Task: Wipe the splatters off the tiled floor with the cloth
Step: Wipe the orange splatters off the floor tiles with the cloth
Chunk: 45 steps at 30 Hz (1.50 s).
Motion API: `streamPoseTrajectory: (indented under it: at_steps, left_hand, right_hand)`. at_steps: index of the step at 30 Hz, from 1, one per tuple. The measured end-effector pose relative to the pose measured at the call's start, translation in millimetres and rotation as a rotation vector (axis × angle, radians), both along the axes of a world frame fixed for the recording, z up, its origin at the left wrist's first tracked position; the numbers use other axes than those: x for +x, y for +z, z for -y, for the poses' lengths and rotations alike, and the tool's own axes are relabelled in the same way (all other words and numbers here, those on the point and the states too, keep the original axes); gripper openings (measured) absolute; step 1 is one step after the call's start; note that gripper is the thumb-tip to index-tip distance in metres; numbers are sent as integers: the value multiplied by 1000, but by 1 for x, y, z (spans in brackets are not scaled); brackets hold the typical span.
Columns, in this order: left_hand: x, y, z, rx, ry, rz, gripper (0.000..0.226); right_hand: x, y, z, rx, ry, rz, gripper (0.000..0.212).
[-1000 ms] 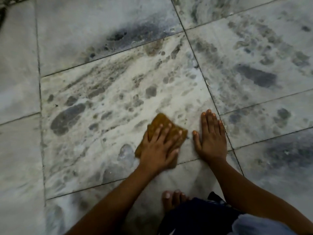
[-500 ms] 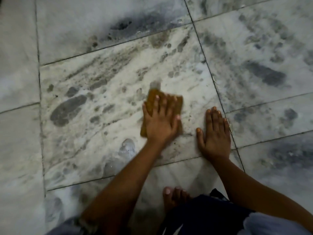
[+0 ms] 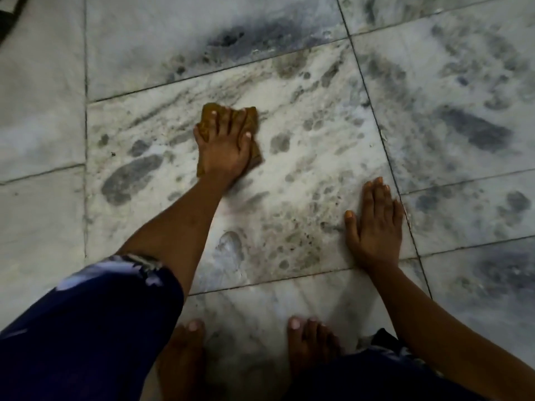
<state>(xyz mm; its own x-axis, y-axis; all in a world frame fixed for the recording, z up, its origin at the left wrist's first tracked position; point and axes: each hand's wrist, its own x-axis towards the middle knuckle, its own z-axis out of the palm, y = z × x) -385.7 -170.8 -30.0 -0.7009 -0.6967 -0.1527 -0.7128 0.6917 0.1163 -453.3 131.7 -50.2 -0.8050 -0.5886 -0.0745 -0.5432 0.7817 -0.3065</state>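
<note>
A folded brown cloth (image 3: 251, 118) lies on a white marble floor tile (image 3: 327, 175). My left hand (image 3: 224, 147) presses flat on top of it with straight fingers, covering most of it. Dark grey splatters mark the tile: a large smear (image 3: 130, 179) to the left of the cloth, a round spot (image 3: 279, 143) just right of it, and a speckled patch (image 3: 295, 241) nearer to me. My right hand (image 3: 375, 224) rests palm down on the same tile near its right grout line, holding nothing.
My two bare feet (image 3: 181, 363) (image 3: 311, 345) stand on the near tile. Dark blue patterned clothing (image 3: 86, 328) fills the lower left. More dark smears (image 3: 474, 130) cover the tiles to the right and at the top. A dark object (image 3: 8, 18) shows in the top left corner.
My left hand has slid the cloth away from me and to the left across the tile. My right hand has stayed flat in the same spot.
</note>
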Motion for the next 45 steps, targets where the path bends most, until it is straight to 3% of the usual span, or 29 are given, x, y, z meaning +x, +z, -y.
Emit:
streamPoseTrajectory:
  at_steps: [4, 7, 9, 16, 21, 24, 28, 30, 32, 39, 45]
  left_hand:
    - [42, -8, -71, -58, -103, -72, 57]
    - [93, -9, -132, -35, -262, -101, 56]
    - [114, -10, -131, 0, -322, -95, 55]
    - [105, -4, 19, -53, 115, -52, 57]
    - [23, 0, 58, -22, 275, 7, 54]
    - [-22, -2, 12, -22, 129, 26, 60]
    - [-46, -5, -91, -3, -273, -76, 57]
    - [-49, -5, -109, 12, -437, -59, 57]
    - [-51, -7, -95, 44, -468, -50, 59]
    - [-19, -1, -1, 65, -20, -67, 54]
    - [57, -7, -39, 41, 189, -120, 64]
  right_hand:
    - [-6, 1, 36, -18, 172, -1, 64]
    - [-1, -1, 51, 17, 143, -23, 67]
    - [0, -3, 52, 17, 138, -34, 67]
    - [-2, -4, 50, -8, 127, -38, 66]
    - [-3, -2, 51, -10, 122, -39, 66]
    - [-3, -1, 51, -11, 119, -46, 65]
    - [-4, -1, 50, -18, 113, -54, 64]
    - [-3, -2, 51, -4, 121, -51, 64]
    - [-4, -3, 51, -11, 121, -56, 64]
    - [-4, -5, 49, -31, 129, -33, 63]
    - [-4, -5, 49, -22, 130, -30, 63]
